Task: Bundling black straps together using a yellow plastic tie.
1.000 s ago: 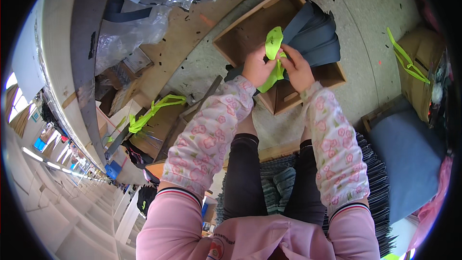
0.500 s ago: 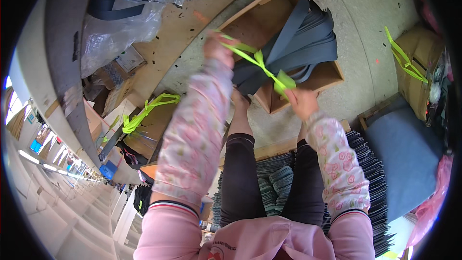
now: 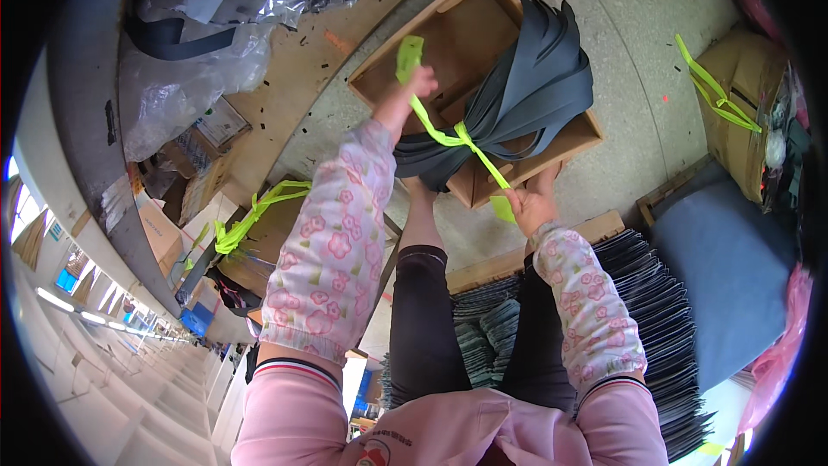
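Observation:
A bundle of flat dark grey bands (image 3: 552, 69) lies across an open cardboard box (image 3: 470, 30). A neon yellow-green strip (image 3: 464, 136) is knotted around the narrow middle of the bundle. My left hand (image 3: 410, 95) is closed on one end of the strip, with its tail sticking up past the fingers. My right hand (image 3: 536, 204) pinches the other end near the box's front corner. Between my hands the strip runs through the knot, fairly straight on the right and bent on the left.
Stacks of dark, thin-edged pieces (image 3: 647, 328) sit around my legs. A blue-grey cushion-like bundle (image 3: 724, 280) lies at right, below a carton (image 3: 733, 78) with a yellow-green strip. Clear plastic bags (image 3: 207, 78) lie far left. Another strip-topped carton (image 3: 259, 250) stands left.
The strip's knot now sits closer against the bundle, and the bands are gathered more tightly at the middle. My left hand is slightly lower and farther right; the bundle's loops have spread upward.

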`<control>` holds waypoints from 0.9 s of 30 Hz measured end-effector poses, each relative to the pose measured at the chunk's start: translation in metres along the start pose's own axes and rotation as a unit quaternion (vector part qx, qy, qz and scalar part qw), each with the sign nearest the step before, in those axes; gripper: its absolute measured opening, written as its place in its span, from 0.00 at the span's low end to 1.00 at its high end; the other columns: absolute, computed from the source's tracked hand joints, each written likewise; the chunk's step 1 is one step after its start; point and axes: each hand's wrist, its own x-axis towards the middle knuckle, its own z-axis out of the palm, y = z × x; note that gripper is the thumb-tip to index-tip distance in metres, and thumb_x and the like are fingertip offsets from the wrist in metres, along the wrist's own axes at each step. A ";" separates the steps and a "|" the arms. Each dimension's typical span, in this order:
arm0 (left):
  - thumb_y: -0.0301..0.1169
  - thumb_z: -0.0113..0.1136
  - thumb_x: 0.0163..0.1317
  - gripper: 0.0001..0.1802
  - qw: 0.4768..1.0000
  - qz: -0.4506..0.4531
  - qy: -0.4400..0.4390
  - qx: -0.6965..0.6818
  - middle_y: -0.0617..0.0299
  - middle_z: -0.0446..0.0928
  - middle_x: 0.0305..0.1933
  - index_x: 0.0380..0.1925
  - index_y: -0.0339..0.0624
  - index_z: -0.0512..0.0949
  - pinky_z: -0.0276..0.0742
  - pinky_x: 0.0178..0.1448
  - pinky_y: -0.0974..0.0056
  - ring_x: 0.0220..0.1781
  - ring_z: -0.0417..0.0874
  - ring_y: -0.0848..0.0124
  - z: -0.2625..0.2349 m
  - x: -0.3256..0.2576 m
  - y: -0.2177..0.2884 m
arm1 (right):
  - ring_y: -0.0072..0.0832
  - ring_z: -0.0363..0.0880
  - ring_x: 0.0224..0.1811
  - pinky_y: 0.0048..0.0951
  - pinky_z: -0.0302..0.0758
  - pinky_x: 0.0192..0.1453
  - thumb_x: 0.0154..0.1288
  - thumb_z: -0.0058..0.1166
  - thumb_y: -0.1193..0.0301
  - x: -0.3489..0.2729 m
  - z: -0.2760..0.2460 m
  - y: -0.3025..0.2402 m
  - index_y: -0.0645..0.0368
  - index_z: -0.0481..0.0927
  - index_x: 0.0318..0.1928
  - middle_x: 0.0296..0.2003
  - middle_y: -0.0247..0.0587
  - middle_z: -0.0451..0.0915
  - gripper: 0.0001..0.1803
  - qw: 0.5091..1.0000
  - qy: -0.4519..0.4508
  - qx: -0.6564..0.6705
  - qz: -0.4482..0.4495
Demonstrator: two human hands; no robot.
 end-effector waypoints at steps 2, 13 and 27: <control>0.48 0.62 0.64 0.34 0.991 0.011 -0.083 0.106 0.53 0.76 0.58 0.60 0.33 0.70 0.67 0.65 0.65 0.61 0.74 0.67 -0.004 -0.013 -0.016 | 0.51 0.81 0.33 0.49 0.75 0.41 0.71 0.45 0.52 -0.002 -0.001 -0.011 0.56 0.82 0.31 0.26 0.53 0.81 0.23 1.000 0.009 -0.003 -0.020; 0.33 0.53 0.64 0.10 0.933 0.220 -0.039 0.280 0.53 0.80 0.44 0.33 0.42 0.81 0.72 0.57 0.57 0.51 0.78 0.58 0.029 -0.052 -0.031 | 0.51 0.81 0.30 0.47 0.76 0.37 0.71 0.45 0.51 0.010 -0.002 0.015 0.57 0.83 0.33 0.26 0.55 0.81 0.24 0.997 0.047 0.039 -0.035; 0.46 0.75 0.44 0.33 0.754 0.216 -0.210 0.584 0.47 0.79 0.34 0.42 0.40 0.68 0.75 0.42 0.51 0.39 0.81 0.48 0.051 -0.038 0.014 | 0.42 0.76 0.25 0.37 0.73 0.36 0.71 0.50 0.54 0.008 -0.041 -0.008 0.59 0.83 0.29 0.24 0.45 0.81 0.22 0.963 -0.096 0.248 0.052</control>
